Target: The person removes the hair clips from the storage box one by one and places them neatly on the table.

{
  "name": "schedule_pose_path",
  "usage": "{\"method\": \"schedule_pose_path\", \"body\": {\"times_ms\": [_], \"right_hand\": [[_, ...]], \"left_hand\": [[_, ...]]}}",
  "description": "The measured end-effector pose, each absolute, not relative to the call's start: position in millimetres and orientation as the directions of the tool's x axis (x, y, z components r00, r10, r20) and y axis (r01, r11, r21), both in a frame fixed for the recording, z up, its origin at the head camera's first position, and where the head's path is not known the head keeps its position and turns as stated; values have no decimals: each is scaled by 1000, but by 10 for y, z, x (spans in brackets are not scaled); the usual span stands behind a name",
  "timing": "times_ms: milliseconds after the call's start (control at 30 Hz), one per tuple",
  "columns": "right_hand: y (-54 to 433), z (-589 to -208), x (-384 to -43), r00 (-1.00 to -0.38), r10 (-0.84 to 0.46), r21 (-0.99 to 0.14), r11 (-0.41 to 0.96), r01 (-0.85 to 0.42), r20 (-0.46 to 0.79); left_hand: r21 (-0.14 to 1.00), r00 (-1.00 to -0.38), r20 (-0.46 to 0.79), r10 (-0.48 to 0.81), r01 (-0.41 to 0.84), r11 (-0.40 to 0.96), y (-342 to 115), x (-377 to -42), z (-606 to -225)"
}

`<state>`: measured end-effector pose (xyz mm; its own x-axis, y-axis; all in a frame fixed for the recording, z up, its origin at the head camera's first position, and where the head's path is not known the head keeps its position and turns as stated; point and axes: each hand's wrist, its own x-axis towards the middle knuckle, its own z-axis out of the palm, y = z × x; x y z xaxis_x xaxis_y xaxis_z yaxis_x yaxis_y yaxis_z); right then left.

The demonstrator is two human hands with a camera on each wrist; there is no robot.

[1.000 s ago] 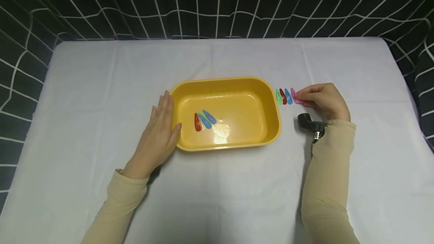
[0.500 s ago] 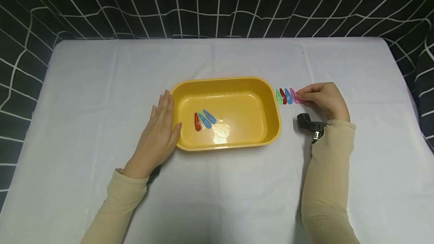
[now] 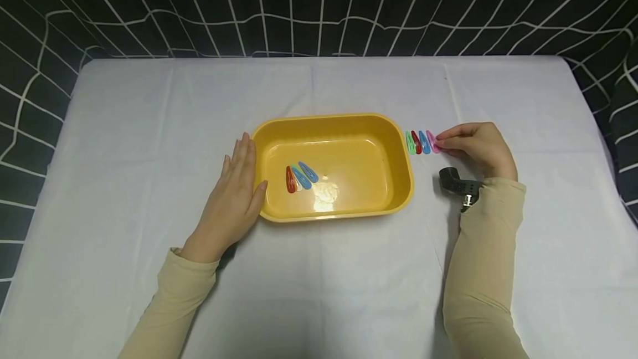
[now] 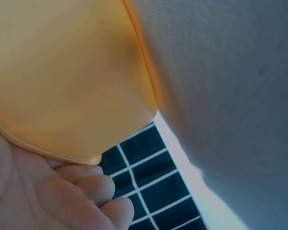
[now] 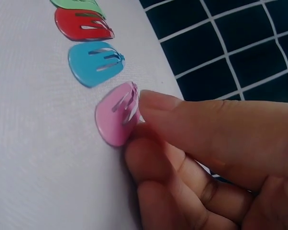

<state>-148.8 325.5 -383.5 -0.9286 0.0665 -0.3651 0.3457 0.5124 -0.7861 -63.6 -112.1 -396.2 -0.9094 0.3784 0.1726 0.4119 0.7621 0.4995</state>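
Note:
My left hand [image 3: 228,204] lies with straight fingers along the left end of a yellow tray [image 3: 331,218], touching its rim; in the left wrist view its fingers [image 4: 94,187] sit at the tray's wall. A pink snap hair clip [image 5: 116,117] is pinched at its edge by the thumb and fingers of my right hand [image 3: 480,148], low over the cloth. Left of it, a blue clip [image 3: 424,142], a red clip [image 3: 416,142] and a green clip [image 3: 410,142] form a row beside the tray's right end.
Inside the tray lie a red clip [image 3: 291,179] and two blue clips [image 3: 308,172], with a pale one partly hidden among them. White cloth [image 3: 199,98] covers the table. Dark fabric with a white grid [image 3: 319,10] rises behind. A black wrist camera [image 3: 456,183] sticks out from the right sleeve.
The right hand has shifted very slightly to the right at the pink clip, showing a little more of it. The left hand, tray and other clips have stayed put.

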Motion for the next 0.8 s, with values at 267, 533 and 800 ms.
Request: {"method": "schedule_pose_path", "body": {"times_ms": [267,533,800], "right_hand": [[3266,-3850,-1496,-923,72,-789,497,361,-377],[3282,-3795,-1459,-927,102,-804,471,364,-360],[3232,-3661,-1434,-943,120,-838,434,330,-310]], "left_hand": [[499,-909,174,379,414,761,-1125,-639,-3970],[500,-909,172,379,412,762,-1123,-637,-3966],[500,-909,180,376,414,761,-1125,-638,-3974]]}}
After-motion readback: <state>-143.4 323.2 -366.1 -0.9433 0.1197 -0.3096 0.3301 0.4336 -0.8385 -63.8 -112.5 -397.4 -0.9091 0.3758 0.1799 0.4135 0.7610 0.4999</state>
